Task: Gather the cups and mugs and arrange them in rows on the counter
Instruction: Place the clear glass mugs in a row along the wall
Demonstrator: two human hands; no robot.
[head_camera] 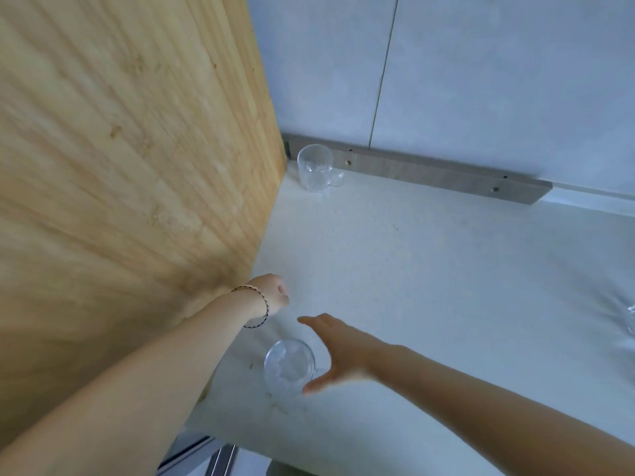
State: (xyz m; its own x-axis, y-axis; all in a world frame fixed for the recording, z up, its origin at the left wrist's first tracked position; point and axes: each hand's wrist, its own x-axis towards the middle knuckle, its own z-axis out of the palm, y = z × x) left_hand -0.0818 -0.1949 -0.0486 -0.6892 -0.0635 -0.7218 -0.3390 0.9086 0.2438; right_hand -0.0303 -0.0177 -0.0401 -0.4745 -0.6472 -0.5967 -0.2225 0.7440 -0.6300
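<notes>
A clear glass mug [315,167] stands upright in the far corner of the white counter [429,269], its handle pointing right. A second clear glass mug [288,367] stands near the counter's front edge. My right hand [335,352] is spread open just right of this mug, fingers and thumb apart around its handle side, not gripping it. My left hand [271,297] is beyond the near mug, beside the wooden panel, fingers curled under with nothing visible in them; a bracelet is on its wrist. Part of another glass [631,319] shows at the right edge.
A tall wooden panel [130,183] walls off the left side of the counter. A pale tiled wall [481,80] with a grey strip [429,171] at its foot runs along the back. The counter's front edge [240,438] is near the bottom.
</notes>
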